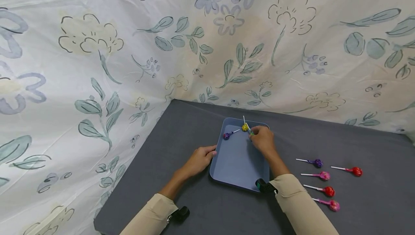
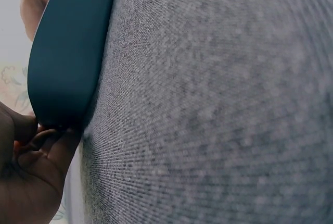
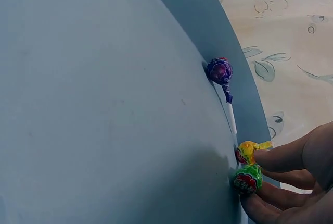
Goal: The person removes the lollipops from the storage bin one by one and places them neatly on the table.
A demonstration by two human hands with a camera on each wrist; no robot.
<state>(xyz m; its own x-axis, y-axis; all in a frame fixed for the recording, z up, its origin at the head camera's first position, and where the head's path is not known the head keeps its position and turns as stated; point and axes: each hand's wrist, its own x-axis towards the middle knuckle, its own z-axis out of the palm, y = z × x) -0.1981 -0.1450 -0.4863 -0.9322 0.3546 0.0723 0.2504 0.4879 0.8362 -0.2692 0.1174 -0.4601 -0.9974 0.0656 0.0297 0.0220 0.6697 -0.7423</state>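
Observation:
A blue-grey tray [image 1: 241, 159] lies on the dark table. My left hand [image 1: 199, 160] grips its left rim, thumb by the edge; the left wrist view shows curled fingers [image 2: 49, 151] at the tray's side. Over the tray's far right part, my right hand [image 1: 263, 138] pinches a green-wrapped lollipop [image 3: 247, 179], whose white stick points up and away. Right beside it is a yellow lollipop [image 1: 245, 127], its stick over the far rim. To the left, a purple lollipop [image 1: 226, 136] lies in the tray's far left corner, stick pointing right.
Right of the tray, several lollipops lie on the table [image 1: 373, 206]: a purple one [image 1: 317, 163], pink ones [image 1: 324, 175] and red ones [image 1: 329, 191], with one red lollipop [image 1: 357, 171] set farther right. A floral curtain [image 1: 181, 58] hangs behind and left of the table.

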